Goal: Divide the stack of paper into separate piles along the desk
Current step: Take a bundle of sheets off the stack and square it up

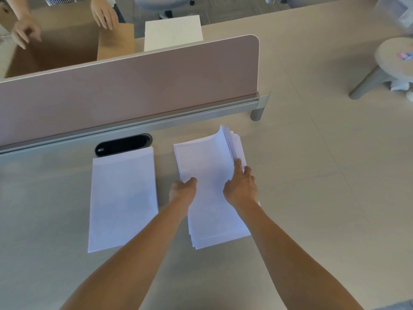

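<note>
Gripping the stack of paper (pixel 210 198) from both sides right now. It sits on the bench (pixel 312 198) directly under and between the fingers, its long edges running away from the person.

The left hand (pixel 182 191) holds the stack's left edge. Its thumb (pixel 192 181) lies on top of the sheets, and the rest of its fingers are hidden underneath.

The right hand (pixel 241 189) is clenched over the right edge. The index fingertip (pixel 238 166) is tucked in where the top sheets peel up, so the far right corner is curled and fanned out. The other fingers are bent just past the edge.

1 neat pile (pixel 123 202) lies flat just left of the left hand's fingers, not touching them or the stack. Every sheet looks plain white from here.

Just beyond that pile there's a black oval cable port (pixel 123 144).
</note>
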Motion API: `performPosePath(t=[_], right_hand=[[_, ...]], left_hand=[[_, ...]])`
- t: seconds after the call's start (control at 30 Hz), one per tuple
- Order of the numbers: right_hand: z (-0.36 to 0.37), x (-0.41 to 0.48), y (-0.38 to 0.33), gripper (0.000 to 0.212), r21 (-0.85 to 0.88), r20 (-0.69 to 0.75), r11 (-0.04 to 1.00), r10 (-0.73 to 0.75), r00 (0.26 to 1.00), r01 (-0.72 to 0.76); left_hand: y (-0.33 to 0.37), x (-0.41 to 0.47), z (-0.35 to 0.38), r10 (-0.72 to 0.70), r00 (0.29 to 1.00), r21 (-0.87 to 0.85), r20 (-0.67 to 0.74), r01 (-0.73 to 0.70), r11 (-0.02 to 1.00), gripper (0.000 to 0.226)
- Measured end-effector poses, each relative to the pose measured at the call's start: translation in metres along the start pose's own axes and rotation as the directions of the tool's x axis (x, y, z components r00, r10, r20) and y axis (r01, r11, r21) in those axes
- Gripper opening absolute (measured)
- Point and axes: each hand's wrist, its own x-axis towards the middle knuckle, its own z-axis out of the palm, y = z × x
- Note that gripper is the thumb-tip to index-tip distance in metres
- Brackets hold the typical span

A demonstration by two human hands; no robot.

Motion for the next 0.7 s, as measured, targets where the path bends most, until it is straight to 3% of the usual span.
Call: performPosePath(t=[0.1, 0.27, 0.3, 0.37, 0.43, 0.5, 0.57, 0.7], right_hand=[[0.006, -0.004, -0.004, 0.069, 0.012, -0.006, 1.0, -0.009, 1.0, 0.009], [0.01, -0.004, -0.009, 0.044, -0.141, -0.131, 0.984, -0.13, 0.983, 0.111], [0.008, -0.003, -0.01, 0.041, -0.09, -0.132, 0.985, -0.158, 0.979, 0.147], [0.003, -0.001, -0.011, 0.043, 0.174, -0.082, 0.978, -0.099, 0.992, 0.112], [-0.005, 0.007, -0.011, 0.053, 0.483, 0.003, 0.869, 0.122, 0.993, -0.108], [-0.009, 0.019, -0.005, 0.047, 0.651, 0.131, 0.694, 0.297, 0.946, -0.308], [-0.012, 0.028, 0.001, 0.03, 0.636, 0.204, 0.682, 0.304, 0.931, -0.362], [-0.02, 0.034, 0.005, 0.015, 0.56, 0.288, 0.768, 0.169, 0.943, -0.309]], left_hand=[[-0.002, 0.001, 0.001, 0.043, 0.998, 0.031, -0.038, -0.042, 0.999, 0.028], [-0.002, 0.003, 0.001, 0.077, 0.996, 0.039, -0.044, -0.075, 0.996, 0.031], [-0.002, 0.002, 0.0, 0.075, 0.996, 0.041, -0.043, -0.073, 0.996, 0.031], [-0.002, 0.003, 0.0, 0.061, 0.998, 0.04, -0.03, -0.06, 0.997, 0.028], [-0.001, 0.001, -0.001, 0.021, 1.0, 0.018, -0.007, -0.02, 1.0, 0.026], [-0.002, 0.004, -0.001, 0.003, 1.0, 0.009, 0.005, -0.003, 1.0, 0.028], [-0.002, 0.006, -0.002, 0.021, 1.0, 0.025, -0.008, -0.021, 0.999, 0.028], [-0.004, 0.011, -0.003, 0.035, 0.999, 0.029, -0.014, -0.035, 0.999, 0.026]])
